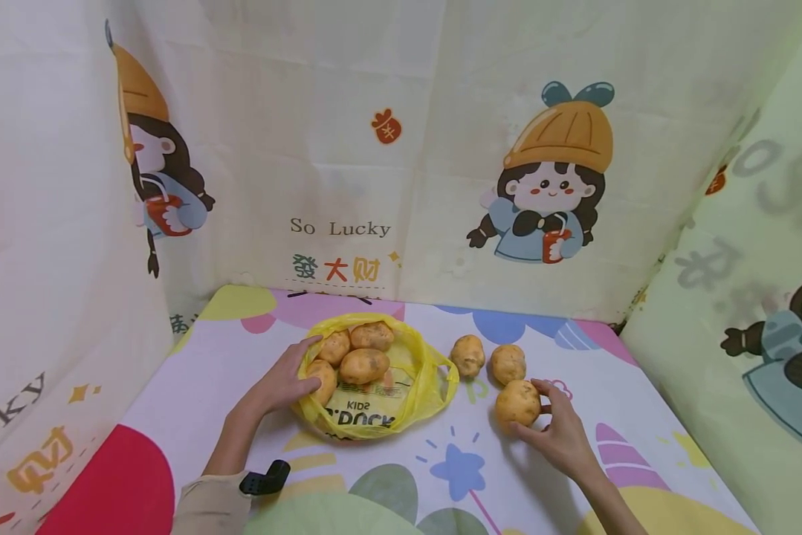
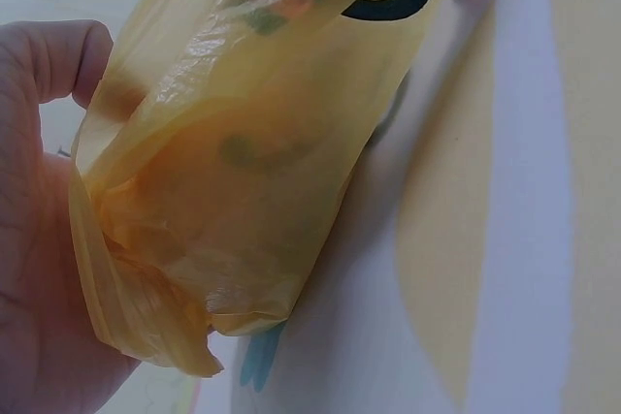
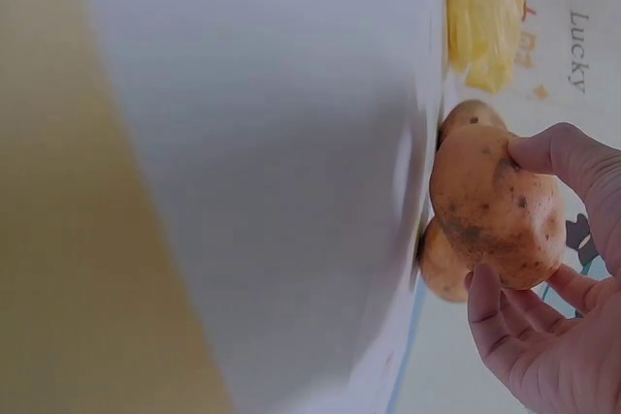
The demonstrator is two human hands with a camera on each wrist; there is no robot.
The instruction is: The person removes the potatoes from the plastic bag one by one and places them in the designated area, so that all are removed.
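Note:
A yellow plastic bag [image 1: 410, 405] lies with its mouth open, and several potatoes [image 1: 364, 366] sit inside at its left and back. My left hand [image 1: 283, 380] grips the bag's left rim, with the thumb reaching over the edge by a potato. In the left wrist view the bag's side [image 2: 262, 181] hides part of that hand. My right hand [image 1: 563, 437] pinches a potato [image 1: 516, 403] between thumb and fingers, right of the bag; dark specks mark its skin [image 3: 495, 206] in the right wrist view. I cannot tell whether it touches the cloth.
Two loose potatoes, one nearer the bag [image 1: 467, 356] and one beside it [image 1: 508, 364], lie just beyond the held one. A patterned cloth [image 1: 347, 494] covers the table. Printed fabric walls [image 1: 427, 186] enclose the back and both sides.

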